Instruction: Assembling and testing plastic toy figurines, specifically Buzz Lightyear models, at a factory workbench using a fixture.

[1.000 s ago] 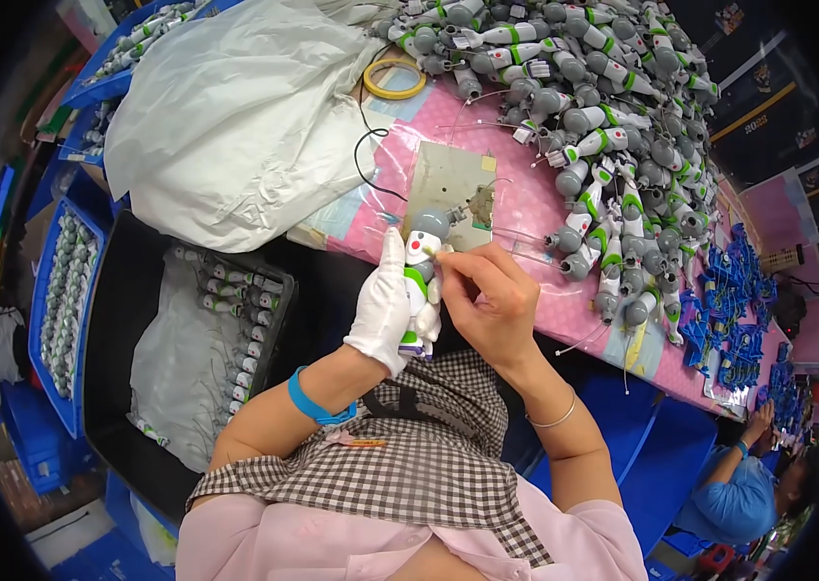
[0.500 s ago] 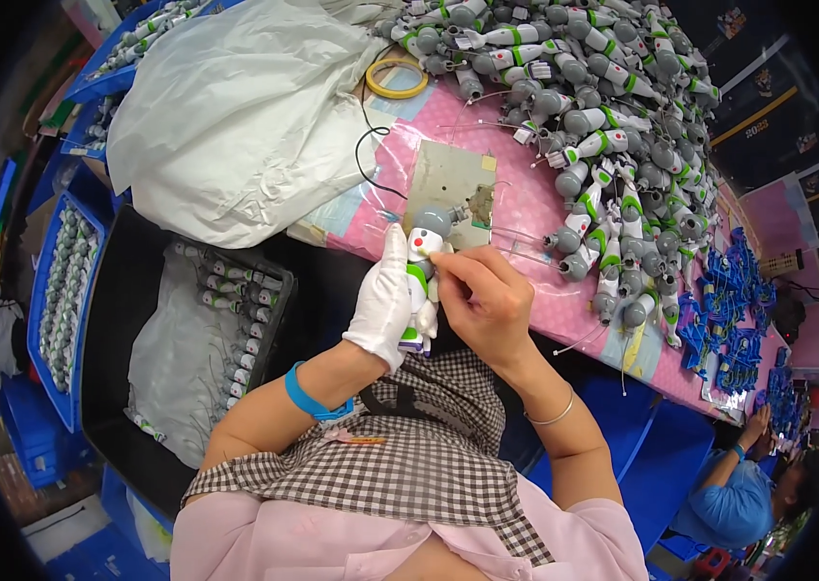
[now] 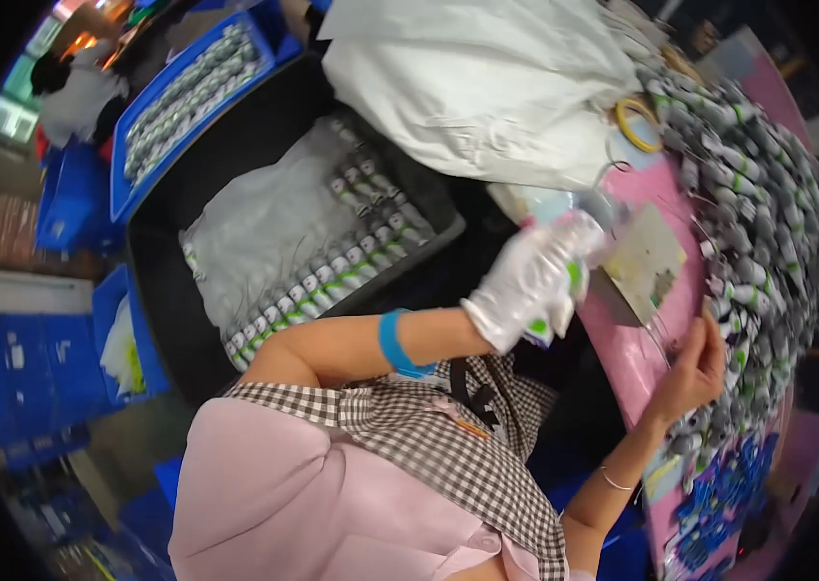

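Note:
My left hand, in a white glove, is closed round a toy figure with white and green parts and a rounded grey head; motion blurs it and the glove hides much of its body. Bare and to the right, my right hand has its fingers stretched out at the near edge of a large pile of similar grey, white and green toy figures. I make out nothing held in it. Between the hands, a flat beige plate lies on the pink table cover.
A black bin at left holds rows of toy figures on a plastic sheet. Behind it stands a blue tray of more figures. A large white bag covers the far table beside a yellow tape roll. Blue parts lie at lower right.
The view has swung left, bringing the black bin nearer the middle. My right hand has left the toy figure and moved over to the pile. My left hand still holds the figure.

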`<state>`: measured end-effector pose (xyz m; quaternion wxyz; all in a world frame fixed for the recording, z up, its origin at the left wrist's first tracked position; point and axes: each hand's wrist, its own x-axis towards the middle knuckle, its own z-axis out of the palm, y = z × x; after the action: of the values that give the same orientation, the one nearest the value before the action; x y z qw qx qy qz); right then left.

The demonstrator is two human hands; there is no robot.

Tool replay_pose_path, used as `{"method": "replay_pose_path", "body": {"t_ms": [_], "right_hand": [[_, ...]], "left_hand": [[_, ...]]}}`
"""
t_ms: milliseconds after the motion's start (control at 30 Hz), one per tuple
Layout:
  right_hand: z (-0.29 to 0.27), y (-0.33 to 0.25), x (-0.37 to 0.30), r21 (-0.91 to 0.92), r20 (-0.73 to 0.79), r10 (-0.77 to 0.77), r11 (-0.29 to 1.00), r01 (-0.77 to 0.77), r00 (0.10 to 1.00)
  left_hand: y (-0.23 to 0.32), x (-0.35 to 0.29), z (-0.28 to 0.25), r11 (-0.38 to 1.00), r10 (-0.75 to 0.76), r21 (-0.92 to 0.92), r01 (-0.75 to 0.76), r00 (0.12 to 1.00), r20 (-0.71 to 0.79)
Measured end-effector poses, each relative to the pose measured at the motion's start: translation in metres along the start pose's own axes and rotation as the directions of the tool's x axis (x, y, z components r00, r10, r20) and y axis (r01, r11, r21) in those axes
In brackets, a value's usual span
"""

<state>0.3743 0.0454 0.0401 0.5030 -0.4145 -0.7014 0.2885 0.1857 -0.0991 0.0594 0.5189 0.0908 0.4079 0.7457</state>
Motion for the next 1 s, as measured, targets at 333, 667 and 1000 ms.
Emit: {"method": "replay_pose_path", "body": {"t_ms": [333, 667, 1000], "right_hand": [[0.016, 0.048, 0.033, -0.426, 0.216, -0.122, 0.881, 0.206, 0.969], [-0.079, -0.008, 0.0, -0.319, -0.155, -0.124, 0.945, 0.07, 0.98], [-0.16, 0.015, -0.013, -0.484, -0.118, 0.272, 0.824, -0.295, 0.955]], "left_hand": [[0.06, 0.028, -0.391, 0.965, 0.179, 0.064, -0.253, 0.463, -0.868], [-0.036, 0.138, -0.468, -0.35, 0.141, 0.923, 0.161, 0.983, -0.118], [0.03, 0.128, -0.427, -0.008, 0.672, 0.577, 0.816, 0.432, -0.602]]}}
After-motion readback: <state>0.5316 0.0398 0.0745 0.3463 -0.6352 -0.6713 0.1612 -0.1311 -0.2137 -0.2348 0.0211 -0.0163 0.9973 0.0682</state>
